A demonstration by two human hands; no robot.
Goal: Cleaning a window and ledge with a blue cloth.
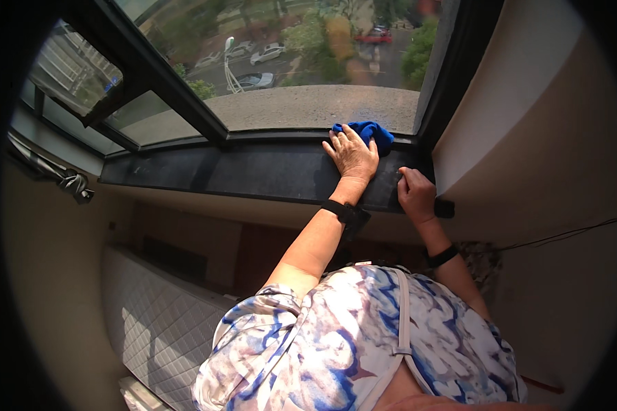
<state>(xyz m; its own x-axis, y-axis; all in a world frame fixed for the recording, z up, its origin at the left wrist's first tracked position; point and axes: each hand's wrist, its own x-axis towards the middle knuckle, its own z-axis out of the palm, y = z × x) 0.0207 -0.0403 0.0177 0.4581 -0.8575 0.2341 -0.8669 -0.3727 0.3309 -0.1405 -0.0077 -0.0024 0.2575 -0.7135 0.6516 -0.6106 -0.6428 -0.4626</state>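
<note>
Your left hand [352,154] lay flat, fingers spread, pressing the blue cloth [368,132] down at the back of the dark window sill [253,171], just above the middle of the frame. The cloth was bunched under your fingertips, right where the sill met the lower window frame [281,134] and near the right-hand corner of the opening. Your right hand [415,192] was curled together over the sill's front edge, a little right of centre, holding nothing but the edge itself, as a brace.

To wipe well there, you needed the cloth opened out wider under your palm, since a bunched cloth touches only a narrow strip. That corner looked like a place where dirt would collect, so steady pressure into the joint seemed wise. You were leaning well over the quilted mattress [158,315] at lower left, so your braced grip mattered for balance.
</note>
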